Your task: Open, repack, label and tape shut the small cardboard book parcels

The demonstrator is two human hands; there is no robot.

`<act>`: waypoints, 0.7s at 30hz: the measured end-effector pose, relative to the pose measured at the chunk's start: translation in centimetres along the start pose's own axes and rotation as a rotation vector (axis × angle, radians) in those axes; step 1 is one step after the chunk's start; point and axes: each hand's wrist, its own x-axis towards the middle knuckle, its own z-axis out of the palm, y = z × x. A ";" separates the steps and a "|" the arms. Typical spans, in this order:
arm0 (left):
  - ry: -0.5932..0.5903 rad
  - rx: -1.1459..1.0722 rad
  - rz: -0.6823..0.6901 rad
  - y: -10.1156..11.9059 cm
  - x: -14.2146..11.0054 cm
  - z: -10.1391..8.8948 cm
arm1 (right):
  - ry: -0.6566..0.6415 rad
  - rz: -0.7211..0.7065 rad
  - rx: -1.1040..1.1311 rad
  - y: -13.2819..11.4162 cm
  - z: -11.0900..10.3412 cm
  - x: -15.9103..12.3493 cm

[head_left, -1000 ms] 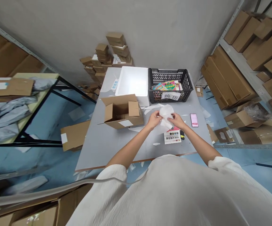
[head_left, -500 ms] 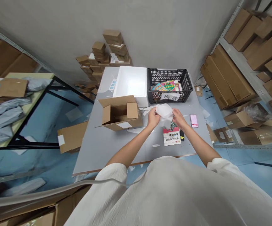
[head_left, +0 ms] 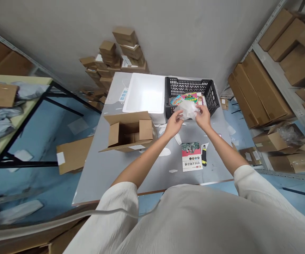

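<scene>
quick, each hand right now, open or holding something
Left hand: closed, holding the left side of the crumpled white wrap.
Right hand: closed, holding its right side.

Shows cloudy white on crumpled wrap (head_left: 187, 109). Runs grey-green, red, white, far to near, across book (head_left: 191, 157). Shows yellow on black at knife (head_left: 204, 156), just right. Reads black lattice on far crate (head_left: 170, 110), plain white on foam box (head_left: 160, 117). Turns brown on left carton (head_left: 146, 129), grey on tabletop (head_left: 107, 173).

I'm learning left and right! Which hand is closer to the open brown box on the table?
Left. The left hand is to the right of the open brown box; the right hand is farther right, across the crumpled white wrap both hold.
</scene>
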 end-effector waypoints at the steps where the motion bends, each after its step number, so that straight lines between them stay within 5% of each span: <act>1: 0.023 0.011 0.005 -0.1 0.5 -0.2 | 0.026 -0.010 -0.013 0.5 0.2 1.4; 8: 0.027 0.043 -0.080 -2.3 2.0 -1.3 | 0.113 -0.048 -0.095 3.9 3.2 7.6; 16: -0.003 0.103 -0.118 -3.9 2.0 -1.2 | 0.043 0.097 -0.064 6.2 6.2 8.2; 21: -0.029 0.121 -0.133 -4.6 1.3 -0.7 | -0.035 0.114 0.088 7.1 6.0 7.1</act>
